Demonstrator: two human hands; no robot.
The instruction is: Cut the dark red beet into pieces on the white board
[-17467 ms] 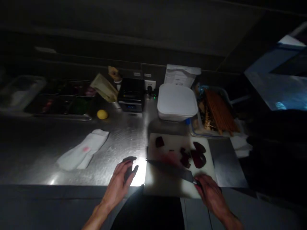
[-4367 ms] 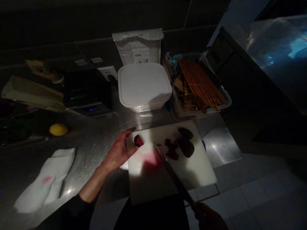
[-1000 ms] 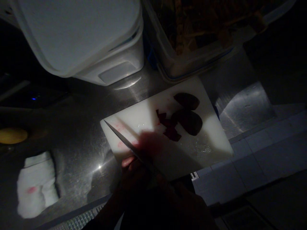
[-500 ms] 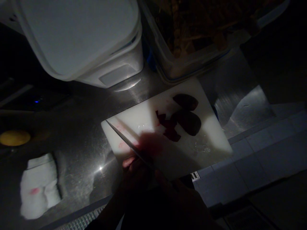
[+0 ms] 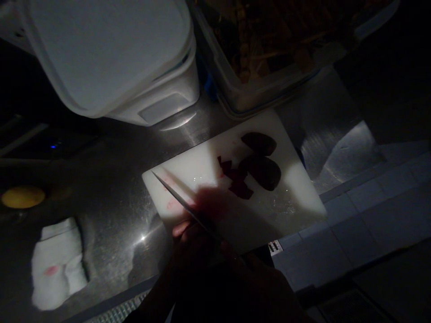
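A white plastic cutting board lies at an angle on the steel counter, smeared with red juice near its left corner. On it are two large dark beet slices and a heap of small beet pieces. A chef's knife points its tip at the board's left corner, with my right hand shut on its handle in deep shadow. My left hand lies under the blade at the board's near edge, one finger showing. Darkness hides its grip.
A white lidded plastic tub and a transparent bin of wooden sticks stand just behind the board. On the steel counter to the left are a lemon and a folded white cloth with a pink stain.
Since the earliest frames, my view has tilted down and closer, and both hands have come together at the board's near edge. The loose beet chunk has joined the heap. The knife tip has shifted slightly right.
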